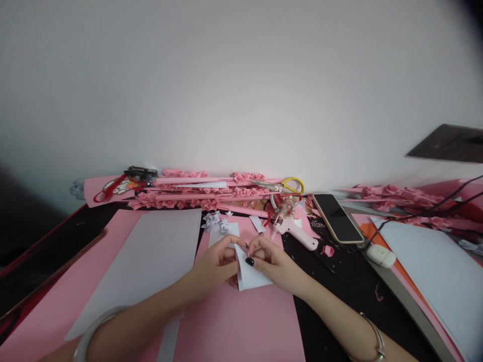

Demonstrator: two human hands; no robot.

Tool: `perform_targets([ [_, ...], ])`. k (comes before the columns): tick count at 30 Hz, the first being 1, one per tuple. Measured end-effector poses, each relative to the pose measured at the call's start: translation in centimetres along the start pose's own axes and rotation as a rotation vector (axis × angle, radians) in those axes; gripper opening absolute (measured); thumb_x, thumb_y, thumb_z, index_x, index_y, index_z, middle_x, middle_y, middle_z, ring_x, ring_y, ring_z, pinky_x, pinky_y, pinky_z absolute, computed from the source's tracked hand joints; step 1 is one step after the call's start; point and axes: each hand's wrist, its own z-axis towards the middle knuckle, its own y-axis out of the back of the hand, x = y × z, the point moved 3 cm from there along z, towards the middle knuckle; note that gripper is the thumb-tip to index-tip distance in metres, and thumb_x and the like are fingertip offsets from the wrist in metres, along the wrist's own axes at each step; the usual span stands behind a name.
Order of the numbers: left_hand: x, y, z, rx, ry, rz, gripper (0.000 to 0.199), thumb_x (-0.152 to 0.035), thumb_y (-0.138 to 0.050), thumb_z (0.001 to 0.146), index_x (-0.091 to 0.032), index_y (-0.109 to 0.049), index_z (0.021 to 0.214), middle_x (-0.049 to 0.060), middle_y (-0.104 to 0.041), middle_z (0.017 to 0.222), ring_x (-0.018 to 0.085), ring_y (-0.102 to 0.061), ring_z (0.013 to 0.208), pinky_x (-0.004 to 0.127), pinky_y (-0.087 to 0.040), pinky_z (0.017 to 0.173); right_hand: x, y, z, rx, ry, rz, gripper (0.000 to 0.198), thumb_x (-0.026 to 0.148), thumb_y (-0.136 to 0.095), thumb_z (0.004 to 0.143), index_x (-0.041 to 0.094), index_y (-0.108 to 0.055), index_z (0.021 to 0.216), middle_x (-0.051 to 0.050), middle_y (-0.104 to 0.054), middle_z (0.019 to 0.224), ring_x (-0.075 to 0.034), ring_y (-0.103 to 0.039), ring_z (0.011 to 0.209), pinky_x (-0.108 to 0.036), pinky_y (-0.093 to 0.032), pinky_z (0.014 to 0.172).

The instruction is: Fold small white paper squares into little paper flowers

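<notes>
Between my two hands is a folded piece of white paper point(252, 277), held up over a pink paper sheet point(241, 327). My left hand point(222, 257) grips its left edge with curled fingers. From the other side, my right hand point(272, 261) pinches the top of the paper, its dark-nailed thumb lying on the front face. Just beyond the hands lie small white folded paper flowers point(213, 221) and a white paper strip point(257, 223). A pale pink glue gun point(298, 232) rests to the right of them.
Pink paper flower stems point(188, 193) line the wall, with yellow-handled scissors point(292, 186) on top. At right are a phone point(337, 218), a white earphone case point(381, 255), dark cables and stacked white sheets point(433, 276). A large white sheet point(143, 261) covers pink paper at left.
</notes>
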Motion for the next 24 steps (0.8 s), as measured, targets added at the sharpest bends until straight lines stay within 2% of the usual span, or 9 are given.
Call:
perform_targets([
  [3,0.07,0.18,0.07,-0.036,-0.001,0.017,0.008,-0.021,-0.051,0.08,-0.019,-0.047,0.087,-0.003,-0.061,0.065,0.013,-0.061,0.054,0.026,-0.049,0.052,-0.03,0.01,-0.11,0.033,0.018,-0.009,0.031,0.031,-0.067,0.073,0.019,-0.042,0.086,0.007,-0.043,0.06,-0.006,-0.036,0.049,-0.017,-0.026,0.046],
  [6,-0.05,0.34,0.06,-0.066,0.005,0.041,0.01,-0.026,-0.052,0.081,-0.018,-0.048,0.086,-0.003,-0.061,0.062,0.013,-0.062,0.052,0.025,-0.048,0.051,0.13,0.07,-0.24,0.034,0.025,-0.065,0.05,0.022,-0.079,0.056,0.02,-0.042,0.089,0.006,-0.048,0.067,-0.009,-0.044,0.058,-0.017,-0.031,0.049],
  [8,-0.19,0.41,0.02,-0.083,0.006,0.055,0.012,-0.028,-0.053,0.081,-0.018,-0.049,0.085,-0.002,-0.062,0.061,0.014,-0.062,0.052,0.025,-0.048,0.052,0.31,0.09,-0.29,0.008,0.039,-0.106,0.056,0.017,-0.08,0.052,0.021,-0.041,0.093,0.006,-0.049,0.071,-0.01,-0.047,0.062,-0.018,-0.034,0.051],
  [10,-0.31,0.46,-0.01,-0.095,0.0,0.066,0.012,-0.029,-0.052,0.081,-0.017,-0.049,0.082,-0.002,-0.062,0.061,0.013,-0.062,0.053,0.025,-0.049,0.053,0.43,0.13,-0.3,-0.041,0.046,-0.176,0.044,0.018,-0.073,0.063,0.021,-0.042,0.094,0.005,-0.049,0.071,-0.01,-0.046,0.06,-0.018,-0.034,0.051],
  [12,-0.35,0.51,-0.02,-0.1,-0.008,0.072,0.013,-0.03,-0.052,0.082,-0.017,-0.05,0.08,-0.001,-0.062,0.062,0.013,-0.062,0.055,0.025,-0.049,0.054,0.46,0.2,-0.3,-0.106,0.045,-0.301,0.02,0.018,-0.06,0.076,0.019,-0.047,0.091,0.004,-0.048,0.07,-0.009,-0.044,0.057,-0.019,-0.034,0.05],
  [14,-0.32,0.56,-0.02,-0.1,-0.01,0.083,0.013,-0.03,-0.052,0.082,-0.018,-0.05,0.079,-0.002,-0.062,0.062,0.013,-0.061,0.056,0.025,-0.049,0.054,0.41,0.25,-0.29,-0.155,0.045,-0.428,0.004,0.019,-0.052,0.081,0.016,-0.052,0.084,0.003,-0.049,0.067,-0.009,-0.044,0.056,-0.019,-0.034,0.05],
  [17,-0.25,0.54,-0.05,-0.086,-0.007,0.104,0.013,-0.031,-0.051,0.082,-0.018,-0.05,0.083,-0.002,-0.061,0.063,0.014,-0.061,0.055,0.025,-0.048,0.053,0.23,0.28,-0.27,-0.188,0.045,-0.439,0.012,0.023,-0.051,0.083,0.014,-0.056,0.077,0.001,-0.051,0.063,-0.01,-0.045,0.055,-0.02,-0.034,0.049],
  [21,-0.31,0.17,-0.13,-0.028,-0.027,0.118,0.015,-0.031,-0.056,0.08,-0.018,-0.049,0.085,0.001,-0.063,0.076,0.015,-0.062,0.062,0.026,-0.049,0.057,0.03,0.25,-0.39,-0.232,0.012,-0.266,0.025,0.034,-0.049,0.084,0.014,-0.056,0.072,0.001,-0.049,0.059,-0.01,-0.043,0.051,-0.02,-0.034,0.047],
  [24,-0.09,-0.12,-0.18,0.023,-0.002,0.154,0.015,-0.03,-0.054,0.081,-0.017,-0.048,0.078,0.001,-0.063,0.065,0.014,-0.062,0.056,0.025,-0.048,0.054,-0.03,0.28,-0.59,-0.294,-0.002,-0.177,0.03,0.039,-0.046,0.086,0.014,-0.056,0.073,0.001,-0.05,0.061,-0.011,-0.044,0.054,-0.021,-0.036,0.051],
])
